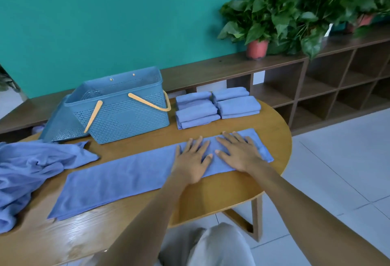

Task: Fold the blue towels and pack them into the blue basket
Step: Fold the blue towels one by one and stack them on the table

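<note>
**Two flat palms smoothing a long towel strip**

Both hands, the left hand (191,160) and right hand (239,153), lay flat with fingers spread on the towel strip (118,178), gripping nothing. Its long axis ran across the table (221,198), near-left to far-right, before the blue basket (126,109). Pressing outward toward the ends would probably have cleared creases before the next fold.

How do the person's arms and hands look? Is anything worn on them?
Both forearms are bare as far as the picture shows: no sleeves appear. The left hand and the right hand wear no gloves, and no rings, watch or bracelet can be seen. The nails are short and plain.
</note>
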